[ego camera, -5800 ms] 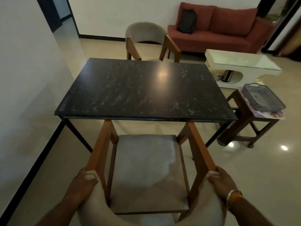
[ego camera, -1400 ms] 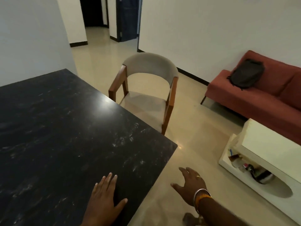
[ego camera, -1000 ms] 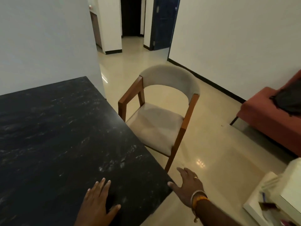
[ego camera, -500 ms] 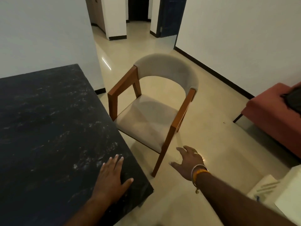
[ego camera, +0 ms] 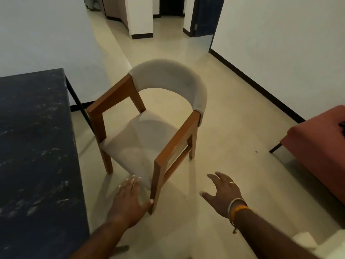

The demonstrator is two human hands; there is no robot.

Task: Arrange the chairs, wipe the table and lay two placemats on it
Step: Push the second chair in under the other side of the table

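Note:
A wooden armchair (ego camera: 149, 131) with a grey padded seat and curved grey back stands on the floor, apart from the end of the black marble table (ego camera: 35, 156) and turned at an angle to it. My left hand (ego camera: 128, 200) hovers with straight fingers just in front of the chair's near front leg and seat corner. Whether it touches them is unclear. My right hand (ego camera: 222, 193), fingers spread and holding nothing, reaches forward over the floor to the right of that leg. No cloth or placemats are in view.
A red sofa (ego camera: 317, 146) sits at the right edge. A white low table's corner (ego camera: 332, 238) shows at bottom right. White walls with dark skirting flank a corridor (ego camera: 168, 25) beyond the chair. Bare floor lies between the chair and sofa.
I have walked round the table's corner toward the far chair. My left hand left the tabletop and now hovers by the chair's front leg. My right hand stays spread.

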